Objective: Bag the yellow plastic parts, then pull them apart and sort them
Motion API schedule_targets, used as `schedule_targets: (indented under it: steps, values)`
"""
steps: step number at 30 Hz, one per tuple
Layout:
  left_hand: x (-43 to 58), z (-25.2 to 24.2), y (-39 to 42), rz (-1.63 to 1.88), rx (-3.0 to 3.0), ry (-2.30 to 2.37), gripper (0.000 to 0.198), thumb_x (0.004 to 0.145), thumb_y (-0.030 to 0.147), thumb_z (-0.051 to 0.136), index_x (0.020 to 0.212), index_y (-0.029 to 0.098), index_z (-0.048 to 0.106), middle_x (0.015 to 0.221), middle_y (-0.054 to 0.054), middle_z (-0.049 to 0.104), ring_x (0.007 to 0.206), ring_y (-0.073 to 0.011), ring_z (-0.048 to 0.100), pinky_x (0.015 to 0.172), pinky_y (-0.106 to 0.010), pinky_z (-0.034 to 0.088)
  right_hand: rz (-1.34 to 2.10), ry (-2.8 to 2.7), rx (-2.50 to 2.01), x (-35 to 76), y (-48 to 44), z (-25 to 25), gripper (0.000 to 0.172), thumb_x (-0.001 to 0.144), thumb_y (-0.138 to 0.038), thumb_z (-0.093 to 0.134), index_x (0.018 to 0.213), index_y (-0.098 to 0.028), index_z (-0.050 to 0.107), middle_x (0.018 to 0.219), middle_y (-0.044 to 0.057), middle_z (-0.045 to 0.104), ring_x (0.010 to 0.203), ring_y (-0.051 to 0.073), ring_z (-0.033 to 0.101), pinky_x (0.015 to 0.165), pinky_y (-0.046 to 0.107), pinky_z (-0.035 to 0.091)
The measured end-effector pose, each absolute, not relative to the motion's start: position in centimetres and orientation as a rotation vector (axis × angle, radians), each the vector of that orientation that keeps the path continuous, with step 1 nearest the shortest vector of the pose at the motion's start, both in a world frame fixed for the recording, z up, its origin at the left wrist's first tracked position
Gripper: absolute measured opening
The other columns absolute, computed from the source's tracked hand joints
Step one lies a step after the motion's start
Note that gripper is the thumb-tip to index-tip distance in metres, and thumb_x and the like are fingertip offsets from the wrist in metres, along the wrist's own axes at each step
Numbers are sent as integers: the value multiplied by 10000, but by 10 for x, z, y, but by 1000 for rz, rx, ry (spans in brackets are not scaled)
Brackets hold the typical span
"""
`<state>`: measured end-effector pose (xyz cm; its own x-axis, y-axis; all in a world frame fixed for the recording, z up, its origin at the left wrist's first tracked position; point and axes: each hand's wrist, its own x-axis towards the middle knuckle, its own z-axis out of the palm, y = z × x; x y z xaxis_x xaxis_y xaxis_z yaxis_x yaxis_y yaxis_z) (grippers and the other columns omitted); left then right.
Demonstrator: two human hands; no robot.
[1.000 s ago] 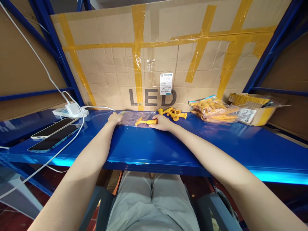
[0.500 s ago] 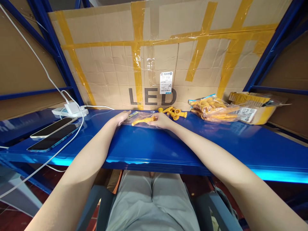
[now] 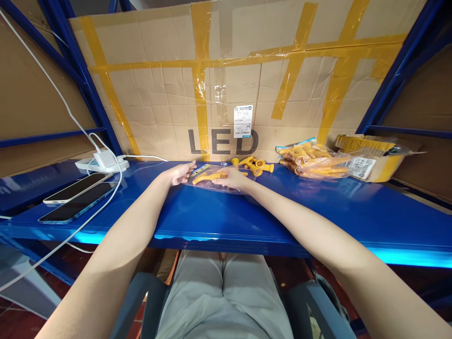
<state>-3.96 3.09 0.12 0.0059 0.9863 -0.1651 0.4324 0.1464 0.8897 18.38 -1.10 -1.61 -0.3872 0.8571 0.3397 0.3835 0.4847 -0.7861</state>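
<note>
A clear plastic bag [image 3: 208, 186] with a coloured header strip lies near the back of the blue shelf. In it or under its film is a slim yellow plastic piece [image 3: 203, 178]. My left hand [image 3: 179, 174] is at the bag's left end, fingers curled at its edge and thumb raised. My right hand [image 3: 232, 180] is closed around the piece's right end; the film seems to cover some of the fingers. Just behind that hand sits a small pile of yellow trumpet-shaped plastic pieces [image 3: 257, 168].
Filled bags of yellow pieces [image 3: 307, 157] lie at the right, beside an open taped carton [image 3: 383, 169]. Two phones [image 3: 79, 202] and a white power strip [image 3: 102, 162] with a loose cable are at the left. A cardboard sheet [image 3: 158, 103] stands behind.
My right hand and the yellow piece have shifted slightly left, and bag film now shows around them. My left hand has turned, its fingers more visible. The pile is unchanged.
</note>
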Motion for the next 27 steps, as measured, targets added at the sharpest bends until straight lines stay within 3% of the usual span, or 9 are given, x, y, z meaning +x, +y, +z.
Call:
schedule_targets:
  steps: [3, 8, 13, 23, 27]
  values:
    - [-40, 1, 32, 881, 1293, 1476, 334, 915, 501, 543, 1050, 212, 643, 1132, -82, 687, 793, -157, 622, 524, -205, 470, 852, -2190, -993, 186, -12, -15, 343, 737, -286, 748, 1069, -200, 742, 1170, 48, 714, 1141, 256, 631, 1037, 415, 454]
    - [-34, 0, 33, 1045, 1154, 1563, 290, 978, 388, 460, 957, 167, 646, 1226, -127, 656, 953, -190, 650, 491, -187, 428, 825, -2199, -922, 188, -3, -23, 297, 758, -357, 717, 994, -178, 748, 1051, 54, 740, 1048, 249, 657, 935, 381, 492]
    - [-32, -4, 37, 1251, 1124, 1687, 235, 939, 344, 537, 1036, 162, 652, 1330, -140, 613, 1123, -245, 633, 605, -223, 509, 792, -2140, -950, 186, 0, -28, 261, 715, -349, 742, 891, -156, 748, 918, 47, 740, 936, 234, 662, 832, 343, 500]
    - [-40, -13, 49, 1248, 1162, 1721, 271, 945, 363, 506, 1029, 159, 664, 1305, -152, 633, 1179, -266, 622, 614, -239, 555, 968, -2017, -899, 182, -1, -29, 191, 674, -251, 743, 846, -170, 766, 951, 32, 765, 969, 223, 686, 926, 366, 507]
    - [-38, -14, 48, 1275, 1174, 1730, 263, 930, 358, 527, 1007, 156, 676, 1222, -149, 678, 1072, -259, 675, 602, -253, 565, 921, -1964, -955, 179, -1, -30, 126, 692, -169, 732, 814, -153, 761, 929, 39, 769, 946, 207, 695, 902, 330, 524]
